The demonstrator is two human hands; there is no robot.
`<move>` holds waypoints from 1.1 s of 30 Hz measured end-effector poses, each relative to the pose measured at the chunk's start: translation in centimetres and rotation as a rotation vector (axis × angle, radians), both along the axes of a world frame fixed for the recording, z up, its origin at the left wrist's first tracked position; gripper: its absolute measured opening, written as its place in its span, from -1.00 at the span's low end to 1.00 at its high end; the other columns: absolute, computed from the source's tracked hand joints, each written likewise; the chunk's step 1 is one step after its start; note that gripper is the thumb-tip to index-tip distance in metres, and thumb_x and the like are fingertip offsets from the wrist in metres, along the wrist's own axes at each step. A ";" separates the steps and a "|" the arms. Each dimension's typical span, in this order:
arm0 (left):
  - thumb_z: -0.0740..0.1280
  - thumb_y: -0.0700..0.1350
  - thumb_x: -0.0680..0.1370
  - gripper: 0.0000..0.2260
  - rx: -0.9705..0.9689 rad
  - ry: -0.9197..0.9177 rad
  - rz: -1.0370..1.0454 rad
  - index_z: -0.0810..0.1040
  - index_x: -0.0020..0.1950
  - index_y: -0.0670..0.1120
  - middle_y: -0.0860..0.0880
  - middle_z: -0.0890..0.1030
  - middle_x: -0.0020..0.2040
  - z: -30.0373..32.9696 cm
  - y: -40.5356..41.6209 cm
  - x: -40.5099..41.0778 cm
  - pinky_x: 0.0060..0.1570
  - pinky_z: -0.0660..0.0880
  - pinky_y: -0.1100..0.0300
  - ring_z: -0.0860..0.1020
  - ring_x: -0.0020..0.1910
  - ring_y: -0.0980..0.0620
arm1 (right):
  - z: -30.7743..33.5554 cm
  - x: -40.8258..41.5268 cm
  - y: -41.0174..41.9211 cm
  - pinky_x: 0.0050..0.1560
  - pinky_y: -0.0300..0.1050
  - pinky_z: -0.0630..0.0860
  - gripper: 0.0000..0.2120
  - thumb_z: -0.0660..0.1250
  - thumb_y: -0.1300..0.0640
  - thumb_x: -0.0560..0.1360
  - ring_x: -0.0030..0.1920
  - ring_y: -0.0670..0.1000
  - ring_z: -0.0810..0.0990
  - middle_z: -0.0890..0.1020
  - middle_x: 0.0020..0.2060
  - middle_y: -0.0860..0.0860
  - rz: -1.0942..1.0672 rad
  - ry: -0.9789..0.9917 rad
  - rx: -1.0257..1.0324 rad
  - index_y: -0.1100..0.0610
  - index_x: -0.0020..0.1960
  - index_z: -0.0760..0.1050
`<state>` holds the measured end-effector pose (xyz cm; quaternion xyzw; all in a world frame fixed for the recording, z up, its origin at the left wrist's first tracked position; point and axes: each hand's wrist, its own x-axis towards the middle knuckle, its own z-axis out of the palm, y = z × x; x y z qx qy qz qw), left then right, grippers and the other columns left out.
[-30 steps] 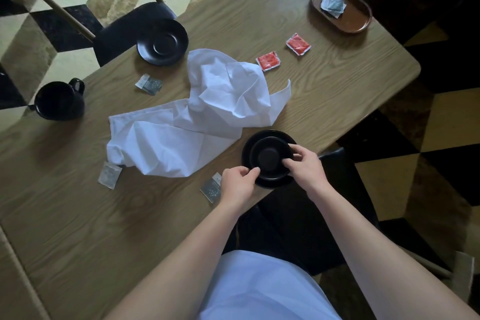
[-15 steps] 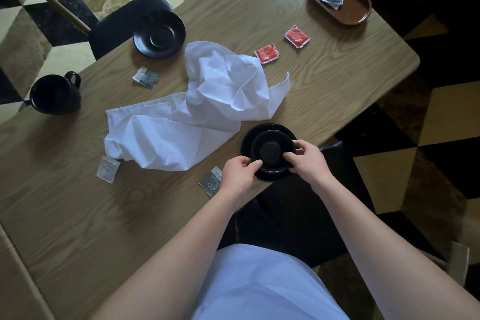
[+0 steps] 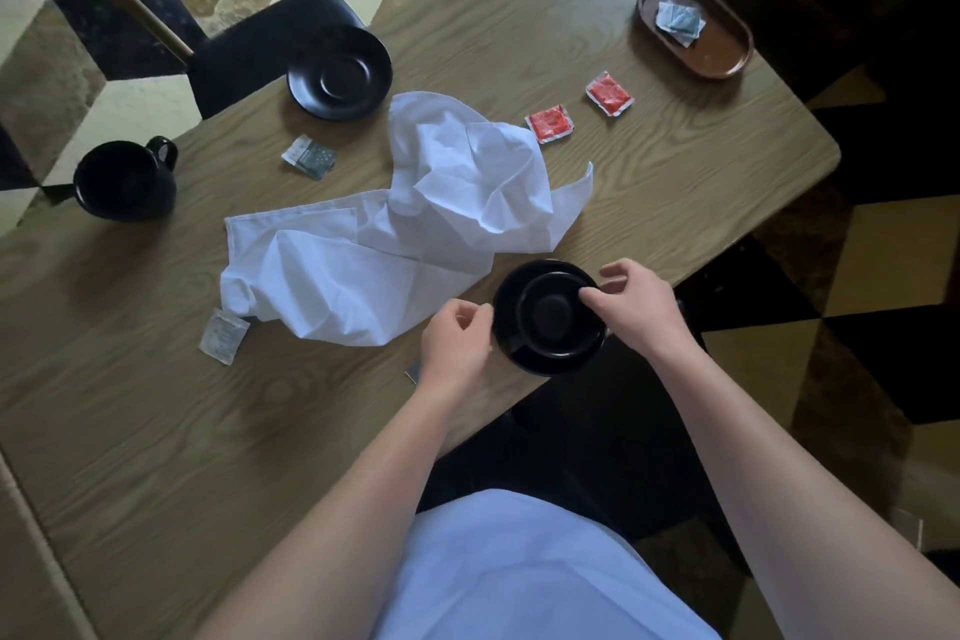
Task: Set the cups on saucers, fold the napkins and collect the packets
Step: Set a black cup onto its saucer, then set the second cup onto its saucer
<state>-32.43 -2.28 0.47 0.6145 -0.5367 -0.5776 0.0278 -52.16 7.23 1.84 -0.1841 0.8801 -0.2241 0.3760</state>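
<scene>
At the near edge of the wooden table (image 3: 156, 431) there's a black cup (image 3: 558, 314) sitting on a black saucer (image 3: 524, 359), saucer poking a bit past the table edge; the right hand (image 3: 636, 304) has its fingertips pinched on the cup's rim on the right side; the left hand (image 3: 454, 343) is just beside the saucer's left edge with fingers loosely curled and nothing in them, can't tell if it actually touches the saucer. Right behind the cup is a crumpled white napkin (image 3: 395, 244) sprawled across the middle of the table, not folded at all; a pale packet (image 3: 223, 335) lies by its near-left corner, a grey-green packet (image 3: 309, 157) beyond it on the left, and two red packets (image 3: 551, 122) (image 3: 609, 93) beyond it on the right, close to each other but apart. Far right corner has a brown oval tray (image 3: 722, 52) with a grey packet (image 3: 678, 22) in it; far side there's a second black saucer (image 3: 338, 73) with nothing on it, and a second black cup (image 3: 124, 179) well off to the left by the table edge, handle pointing away; a corner of something dark peeks out under the left wrist, too hidden to tell what.
</scene>
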 end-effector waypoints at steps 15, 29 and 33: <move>0.27 -0.14 0.51 -0.95 -0.137 0.200 0.964 0.52 -0.14 -0.04 -0.03 0.58 -0.28 1.8 -21.8 18.1 -0.53 0.43 0.27 0.61 -0.38 0.02 | 2.5 16.6 -29.7 0.07 0.08 0.65 -0.77 0.38 0.11 0.48 -0.02 0.05 0.70 0.72 -0.04 0.05 0.573 -0.156 -0.173 0.13 0.12 0.63; 0.46 -0.04 0.50 -0.60 -0.058 0.164 0.939 0.55 0.32 -0.04 -0.02 0.61 0.19 -4.8 -37.8 24.7 -0.02 0.65 -0.08 0.58 0.13 -0.02 | -4.5 28.4 -44.9 -0.03 0.01 0.70 -0.62 0.39 -0.06 0.55 -0.01 0.14 0.72 0.64 0.06 0.17 0.347 -0.615 0.016 0.22 0.16 0.47; 0.37 -0.25 0.51 -0.64 -0.058 0.092 0.853 0.57 0.29 -0.07 -0.06 0.65 0.16 -6.0 -38.7 24.6 -0.01 0.66 -0.11 0.62 0.10 -0.07 | -5.9 28.6 -45.8 0.01 0.08 0.69 -0.51 0.38 -0.06 0.55 -0.12 0.11 0.71 0.65 -0.03 0.14 0.294 -0.637 -0.019 0.22 0.34 0.43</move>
